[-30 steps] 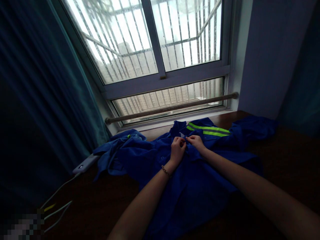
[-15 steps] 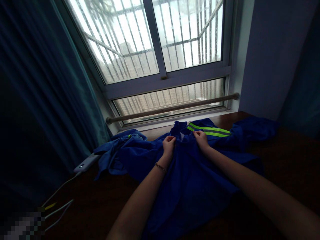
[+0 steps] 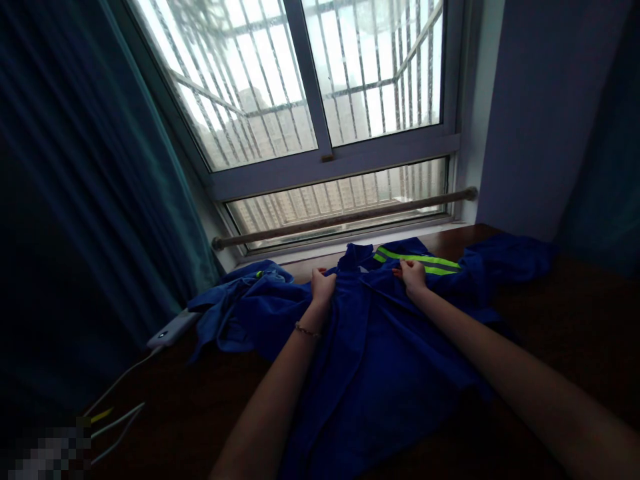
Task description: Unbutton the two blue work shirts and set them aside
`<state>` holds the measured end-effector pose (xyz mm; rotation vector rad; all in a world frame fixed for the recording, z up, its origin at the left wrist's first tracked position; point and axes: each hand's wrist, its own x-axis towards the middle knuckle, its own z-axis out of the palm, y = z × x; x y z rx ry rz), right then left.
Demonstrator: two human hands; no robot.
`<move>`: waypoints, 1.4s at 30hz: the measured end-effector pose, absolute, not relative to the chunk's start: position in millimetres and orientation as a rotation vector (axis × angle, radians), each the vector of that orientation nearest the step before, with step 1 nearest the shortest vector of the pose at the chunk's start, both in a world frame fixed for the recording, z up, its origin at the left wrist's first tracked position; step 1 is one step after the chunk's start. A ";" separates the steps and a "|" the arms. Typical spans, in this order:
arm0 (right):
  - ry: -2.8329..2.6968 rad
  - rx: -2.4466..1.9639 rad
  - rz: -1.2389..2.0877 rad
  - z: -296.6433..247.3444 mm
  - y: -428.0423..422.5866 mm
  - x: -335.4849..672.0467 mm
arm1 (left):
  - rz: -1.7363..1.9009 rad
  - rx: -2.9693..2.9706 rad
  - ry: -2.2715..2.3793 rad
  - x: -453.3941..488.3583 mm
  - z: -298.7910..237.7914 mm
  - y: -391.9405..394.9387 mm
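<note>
A blue work jacket with a yellow-green and grey reflective stripe lies spread on the dark brown tabletop. My left hand pinches the cloth near the collar, on the left side. On the right, just below the stripe, my right hand grips the cloth between thumb and fingers. Between the two hands the fabric is drawn out in folds. The collar stands up slightly behind them. One sleeve reaches out to the right.
A lighter blue bundled garment lies at the left. Beside it rests a white power strip with a cable trailing toward me. Behind the table are a barred window, a rail and a dark curtain.
My hands have moved apart, left hand leftward and right hand rightward, both keeping hold of the cloth. The jacket's upper part is stretched wider.
</note>
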<state>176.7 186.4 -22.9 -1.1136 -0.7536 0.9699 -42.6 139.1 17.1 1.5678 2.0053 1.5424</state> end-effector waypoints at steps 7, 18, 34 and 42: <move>-0.830 -1.115 0.937 -19.8 181.5 177.1 | 1.540 1.978 1.814 5.7 34.5 105.3; -1.284 -1.158 0.217 2.5 142.6 165.2 | 1.322 1.297 1.344 3.4 -32.2 128.5; -1.861 -0.918 0.883 -24.2 152.9 151.6 | 1.132 1.132 1.136 -10.2 -24.3 127.7; -1.865 -0.908 0.932 -23.2 153.6 150.9 | 1.081 1.181 1.071 -10.2 -18.9 126.9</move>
